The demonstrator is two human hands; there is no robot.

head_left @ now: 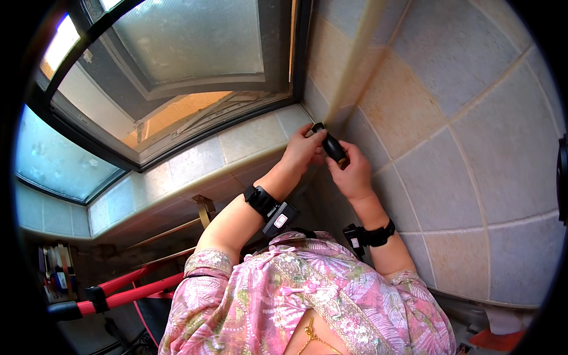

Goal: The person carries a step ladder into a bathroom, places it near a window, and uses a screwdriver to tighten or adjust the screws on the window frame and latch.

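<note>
My left hand [303,149] and my right hand [355,176] are raised together in front of the tiled corner, both closed on one short black cylinder [335,150]. The cylinder slants down to the right, with a wider black end by my left thumb and a touch of yellow at its lower end. Its exact kind does not show. My left fingers pinch the upper end, while the right fingers grip the lower end. Just behind the upper end runs a cream vertical pipe [349,77]; whether the cylinder touches it, I cannot tell.
At the left stands a dark-framed window [189,41] above a tiled sill [195,161]. A tiled wall [426,142] rises close on the right. Red bars [127,296] with black ends are low at the left, below a metal bracket [205,208]. Black devices are strapped to both forearms.
</note>
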